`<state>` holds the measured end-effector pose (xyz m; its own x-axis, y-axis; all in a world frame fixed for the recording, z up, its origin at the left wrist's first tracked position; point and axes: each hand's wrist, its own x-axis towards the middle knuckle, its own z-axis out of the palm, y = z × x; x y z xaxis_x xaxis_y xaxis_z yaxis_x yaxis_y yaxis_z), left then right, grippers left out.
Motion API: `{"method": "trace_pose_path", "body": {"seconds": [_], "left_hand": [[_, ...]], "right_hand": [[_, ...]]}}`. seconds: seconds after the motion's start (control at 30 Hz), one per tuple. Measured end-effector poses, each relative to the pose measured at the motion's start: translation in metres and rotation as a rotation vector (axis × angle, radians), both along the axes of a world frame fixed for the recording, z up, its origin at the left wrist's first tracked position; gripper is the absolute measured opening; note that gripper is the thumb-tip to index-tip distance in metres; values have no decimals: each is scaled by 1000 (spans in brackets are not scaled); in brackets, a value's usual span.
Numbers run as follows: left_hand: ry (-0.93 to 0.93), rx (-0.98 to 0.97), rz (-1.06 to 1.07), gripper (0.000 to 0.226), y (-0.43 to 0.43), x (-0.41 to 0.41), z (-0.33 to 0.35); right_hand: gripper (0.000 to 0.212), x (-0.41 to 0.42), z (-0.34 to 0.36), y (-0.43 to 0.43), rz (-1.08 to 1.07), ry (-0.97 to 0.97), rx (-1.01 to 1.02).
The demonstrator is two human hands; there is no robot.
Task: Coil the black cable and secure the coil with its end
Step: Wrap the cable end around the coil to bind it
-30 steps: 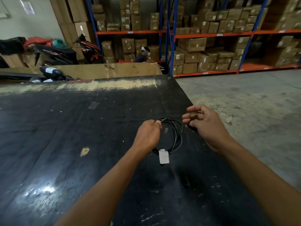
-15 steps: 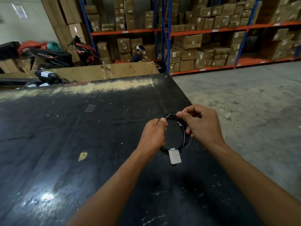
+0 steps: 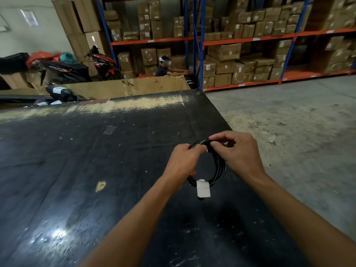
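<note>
Black scuffed tabletop (image 3: 96,151) fills the near view, with warehouse racks behind. Right-hand fingers (image 3: 217,140) pinch the top of the cable (image 3: 219,168) coil, where a thin pale tip pokes out. The left hand (image 3: 183,162) curls round the coil's left side, and its fingertips meet the right hand (image 3: 238,155) at that same spot.

The coil hangs between both hands just above the tabletop, near its right edge, with a white tag (image 3: 203,188) dangling from its lowest loops. The cable looks thin, light and springy, with a slick jacket. The loops would likely spring apart if the pinch slackens, so the bunched top is the place to hold while wrapping the end.

Beyond the tabletop stands an open cardboard bin (image 3: 154,85) whose inside is hidden. Boxes (image 3: 224,52) on the shelves (image 3: 250,38) are shut — contents unknown.
</note>
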<state>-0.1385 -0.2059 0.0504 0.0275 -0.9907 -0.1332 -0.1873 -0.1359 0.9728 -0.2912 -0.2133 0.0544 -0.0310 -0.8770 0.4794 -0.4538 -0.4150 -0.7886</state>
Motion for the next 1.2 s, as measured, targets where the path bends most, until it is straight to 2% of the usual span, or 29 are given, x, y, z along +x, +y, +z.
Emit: {"method": "trace_pose_path", "body": {"seconds": [0.13, 0.23, 0.33, 0.47, 0.6, 0.7, 0.77, 0.83, 0.9, 0.97, 1.07, 1.13, 1.2], "left_hand": [[48, -52, 6, 23, 2, 2, 3], [16, -108, 18, 18, 2, 4, 5], [-47, -141, 30, 22, 2, 6, 6], [-33, -138, 5, 21, 1, 7, 9], [77, -83, 2, 19, 1, 8, 11], [202, -31, 18, 25, 0, 11, 14], [270, 4, 24, 29, -2, 15, 16], [326, 42, 26, 32, -5, 20, 18], [352, 80, 9, 32, -7, 23, 20], [359, 118, -18, 32, -8, 27, 21], [360, 158, -54, 28, -9, 30, 20], [353, 167, -76, 24, -8, 29, 19], [363, 175, -96, 22, -8, 30, 20]], "right_hand": [[12, 2, 2, 1, -8, -3, -52], [8, 4, 4, 2, -1, 23, -58], [3, 6, 2, 2, 40, -5, -18], [7, 9, -1, 1, 118, -260, 137], [9, 13, 0, 0, 123, -587, 215], [19, 13, 4, -2, 160, -740, 273], [30, 9, 6, -2, 226, -753, 300], [37, 3, 9, 1, 333, -615, 299], [36, -3, 13, 5, 396, -281, 225], [34, -5, 17, 9, 382, 34, 124], [30, -5, 22, 10, 248, 365, -141], [24, -7, 23, 8, 174, 464, -289], [19, -8, 23, 8, 168, 477, -347]]}}
